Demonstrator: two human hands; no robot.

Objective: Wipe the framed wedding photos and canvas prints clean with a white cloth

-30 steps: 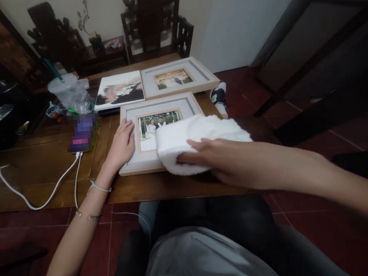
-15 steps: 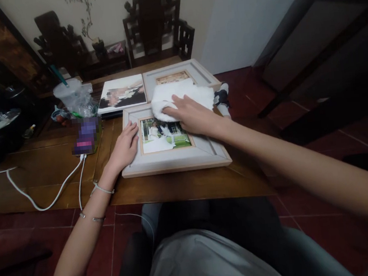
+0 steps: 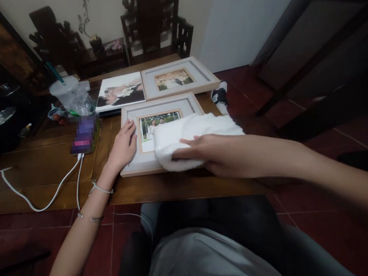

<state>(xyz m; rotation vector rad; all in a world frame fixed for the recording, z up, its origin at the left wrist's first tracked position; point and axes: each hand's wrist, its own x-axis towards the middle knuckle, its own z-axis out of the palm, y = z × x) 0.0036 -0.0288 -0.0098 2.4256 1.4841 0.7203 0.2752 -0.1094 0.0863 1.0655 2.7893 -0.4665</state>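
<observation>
A light wooden picture frame (image 3: 134, 160) with a wide pale border lies flat on the table near its front edge. Inside it is a photo (image 3: 146, 126) of people outdoors, partly covered. My left hand (image 3: 124, 146) rests on the frame's left side, fingers stretched out along the border. A white cloth (image 3: 190, 131) is gripped in my right hand (image 3: 218, 152), lying over the frame's lower right part and hiding that corner. Behind it lie a second frame (image 3: 209, 77) with a photo and a borderless photo panel (image 3: 122, 85).
A phone (image 3: 84, 134) with white cables (image 3: 30, 198) lies left on the wooden table (image 3: 120, 192). Beyond it stand a plastic cup (image 3: 65, 88) with a straw and a crumpled plastic bag (image 3: 84, 102). Dark carved chairs (image 3: 151, 24) are at the back.
My right hand has moved the white cloth from the frame's upper right toward its lower right, uncovering the second frame's photo. My left hand stays on the left side.
</observation>
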